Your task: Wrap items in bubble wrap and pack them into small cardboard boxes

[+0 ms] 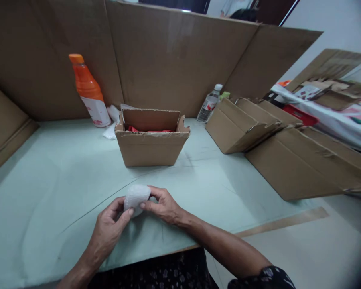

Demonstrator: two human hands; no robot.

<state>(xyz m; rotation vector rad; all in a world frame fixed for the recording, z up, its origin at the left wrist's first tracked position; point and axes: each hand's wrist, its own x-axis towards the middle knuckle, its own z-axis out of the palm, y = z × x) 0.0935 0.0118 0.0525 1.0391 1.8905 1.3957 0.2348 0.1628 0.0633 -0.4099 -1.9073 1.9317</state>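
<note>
Near the front edge of the pale green cloth-covered table (pixel 228 192), the left hand (pixel 110 222) and right hand (pixel 165 206) are both pinching a rounded white bundle (pixel 137 196), probably bubble wrap, though it's too blurry to swear to. It's just this side of an open brown cardboard box (pixel 150 149). I'd keep the grip light and even, thumbs pinning any loose edge. Label-wise, the orange plastic bottle (pixel 87 83) has a white-and-pink one and the clear plastic bottle (pixel 209 104) a red-and-white one, neither legible.
</note>
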